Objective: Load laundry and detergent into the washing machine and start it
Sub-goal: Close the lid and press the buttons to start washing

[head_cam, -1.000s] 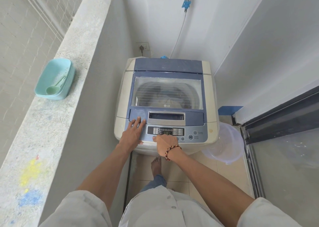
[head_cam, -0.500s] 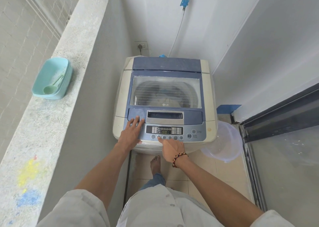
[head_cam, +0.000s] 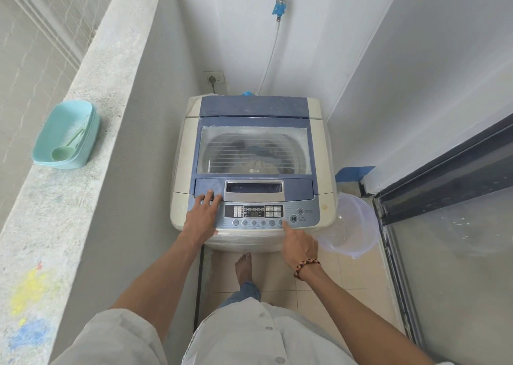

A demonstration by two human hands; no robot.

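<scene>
A top-loading washing machine point(head_cam: 183, 167) stands in a narrow corner, its blue lid point(head_cam: 254, 109) closed. Laundry shows dimly through the lid's window point(head_cam: 254, 151). The control panel point(head_cam: 305, 214) at the front has a lit display. My left hand point(head_cam: 201, 217) rests flat on the panel's left end, fingers spread, holding nothing. My right hand point(head_cam: 299, 244) points its index finger at the row of round buttons, touching the panel near the right-most one, just left of the start/pause button point(head_cam: 293, 218). The other fingers are curled in.
A turquoise tub point(head_cam: 44, 148) with a green scoop point(head_cam: 62, 152) sits on the concrete ledge point(head_cam: 91, 87) at left. A clear plastic basin point(head_cam: 352, 226) lies on the floor right of the machine. A sliding glass door point(head_cam: 449, 239) borders the right side. My bare foot point(head_cam: 243, 264) is below the machine.
My right hand has moved right along the button row, from the left buttons to near the start/pause button. The left hand has stayed in place.
</scene>
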